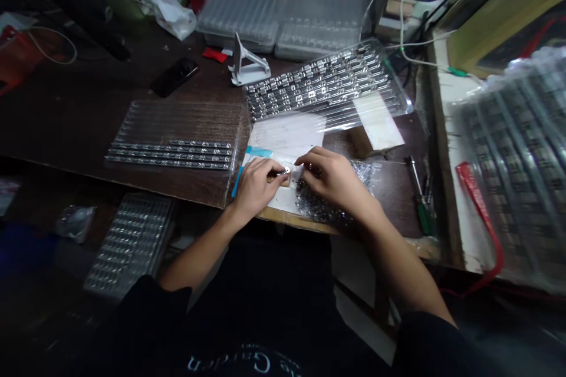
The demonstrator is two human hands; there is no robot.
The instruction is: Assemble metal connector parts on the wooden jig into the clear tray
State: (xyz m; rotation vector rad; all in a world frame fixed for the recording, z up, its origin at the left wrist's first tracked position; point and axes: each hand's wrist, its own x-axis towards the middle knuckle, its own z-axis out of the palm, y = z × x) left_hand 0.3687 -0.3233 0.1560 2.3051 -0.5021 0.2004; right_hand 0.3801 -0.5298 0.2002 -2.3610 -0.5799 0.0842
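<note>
My left hand (257,184) is closed, with thumb and fingers pinching a small shiny metal part (283,172) against a small brown block (286,181). The part's exact kind is too small to tell. Just to its right, my right hand (329,177) has curled fingers, the fingertips close to the block; whether anything is between them is hidden. Beneath and beside my right hand spreads a heap of small shiny metal pieces (312,203). Both hands are over a white sheet (287,132) at the table's front edge, with blue tape (259,152) on its left.
A clear ribbed tray (177,121) with several dark strips lies left. Another filled tray (309,85) leans behind the sheet, near a box (375,123). A phone (174,76), a grey stand (250,68), stacked trays (283,6) and a green-handled screwdriver (423,218) surround the work area.
</note>
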